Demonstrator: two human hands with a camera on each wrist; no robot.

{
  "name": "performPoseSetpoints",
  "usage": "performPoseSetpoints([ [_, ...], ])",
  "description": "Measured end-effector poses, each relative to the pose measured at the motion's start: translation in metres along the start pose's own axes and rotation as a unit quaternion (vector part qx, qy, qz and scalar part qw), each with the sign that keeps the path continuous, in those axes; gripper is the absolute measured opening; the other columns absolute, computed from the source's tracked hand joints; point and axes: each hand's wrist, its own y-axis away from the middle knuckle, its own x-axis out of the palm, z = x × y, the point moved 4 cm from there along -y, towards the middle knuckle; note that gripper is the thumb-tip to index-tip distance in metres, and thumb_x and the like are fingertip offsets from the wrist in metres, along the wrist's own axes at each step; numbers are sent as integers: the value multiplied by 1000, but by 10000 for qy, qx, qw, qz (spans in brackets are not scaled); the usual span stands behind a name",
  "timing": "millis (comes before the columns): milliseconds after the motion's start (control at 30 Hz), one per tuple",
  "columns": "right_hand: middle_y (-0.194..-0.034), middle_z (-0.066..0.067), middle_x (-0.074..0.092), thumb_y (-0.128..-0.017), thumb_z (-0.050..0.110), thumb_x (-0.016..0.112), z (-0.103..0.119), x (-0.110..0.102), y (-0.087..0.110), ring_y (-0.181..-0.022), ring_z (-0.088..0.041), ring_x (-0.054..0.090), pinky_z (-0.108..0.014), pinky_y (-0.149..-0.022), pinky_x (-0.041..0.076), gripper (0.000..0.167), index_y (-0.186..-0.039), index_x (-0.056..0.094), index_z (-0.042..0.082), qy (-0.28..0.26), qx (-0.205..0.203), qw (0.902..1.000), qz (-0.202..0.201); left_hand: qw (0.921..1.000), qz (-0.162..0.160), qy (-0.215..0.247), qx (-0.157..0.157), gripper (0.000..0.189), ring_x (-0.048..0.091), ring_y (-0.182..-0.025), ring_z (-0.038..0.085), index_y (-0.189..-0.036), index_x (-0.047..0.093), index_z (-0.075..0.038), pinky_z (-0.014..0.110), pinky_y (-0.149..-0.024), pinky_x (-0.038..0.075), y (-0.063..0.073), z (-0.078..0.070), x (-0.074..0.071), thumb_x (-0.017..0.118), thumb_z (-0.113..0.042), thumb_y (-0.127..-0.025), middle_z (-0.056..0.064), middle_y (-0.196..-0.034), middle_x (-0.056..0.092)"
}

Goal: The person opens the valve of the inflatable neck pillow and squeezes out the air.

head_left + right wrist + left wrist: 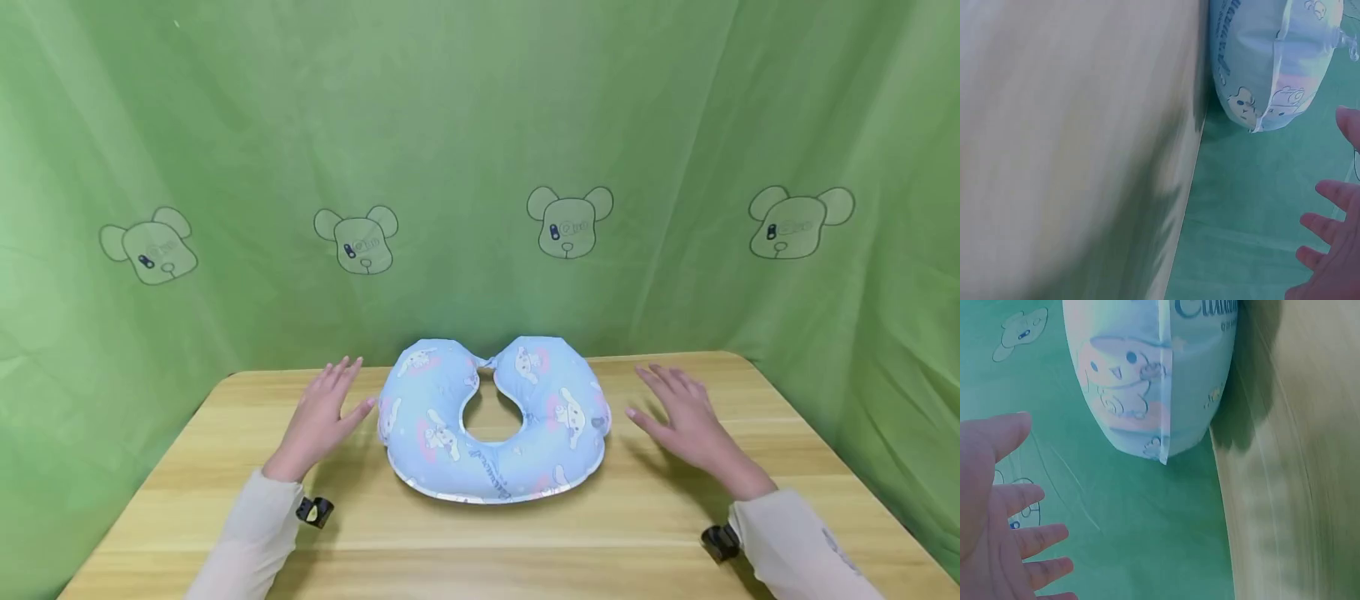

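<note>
A plump, light-blue inflatable neck pillow [491,467] with white long-eared cartoon figures lies on the table, its open ends facing the back. My left hand [321,417] hovers to its left with fingers spread, the thumb close to the pillow's side. On the other side my right hand [686,421] is held apart from it, fingers extended and thumb toward the pillow. Both hands hold nothing. In the right wrist view a clear air valve [1346,42] sticks out from the pillow's side. The left wrist view shows the pillow's seamed edge [1165,394].
The wooden table [525,558] has rounded back corners. Behind it and at both sides hangs a green curtain [465,125] printed with bear heads. A small black camera is strapped at the left wrist [315,512] and another at the right wrist [720,543].
</note>
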Motion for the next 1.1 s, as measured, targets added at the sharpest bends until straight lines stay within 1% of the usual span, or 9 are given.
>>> performPoseSetpoints([
  [233,-147,-28,29,-91,34,61,10,3,0,-132,-51,22,-69,-103,15,67,-143,34,1,-452,-182,9988,16,9995,-46,218,219,67,22,-138,42,-147,31,-7,59,-110,16,4,-14,-3,57,-38,-93,19,-151,28],
  [367,-146,-26,32,-91,30,62,16,4,0,-132,-50,23,-70,-101,18,66,-142,35,0,-709,-295,9970,40,9986,-46,335,399,66,23,-138,39,-147,32,-8,57,-111,18,4,-26,-2,55,-41,-93,16,-151,30],
  [600,-146,-24,34,-92,29,60,21,8,0,-132,-47,26,-68,-100,23,63,-144,34,3,-935,-344,9949,153,9971,26,376,666,64,29,-136,39,-144,37,-8,56,-109,24,2,-46,5,57,-40,-92,16,-149,33],
  [867,-142,-22,41,-92,21,62,22,7,1,-130,-46,32,-67,-99,26,55,-139,42,2,-1254,-452,9911,-57,9942,16,553,927,61,31,-136,37,-144,39,-10,55,-108,28,-1,-70,12,57,-38,-93,17,-147,37],
  [967,-140,-21,43,-91,20,63,24,8,0,-129,-45,33,-67,-99,27,54,-138,44,2,-1362,-449,9896,-66,9928,-23,645,1014,61,32,-135,38,-144,39,-10,56,-107,27,-2,-76,14,59,-36,-92,16,-147,38],
  [1100,-141,-21,43,-90,21,65,26,11,-1,-130,-44,34,-67,-99,27,55,-138,45,4,-1514,-343,9879,-13,9911,-37,710,1129,61,33,-134,39,-143,39,-9,57,-107,28,-2,-83,18,60,-34,-91,17,-147,37],
])
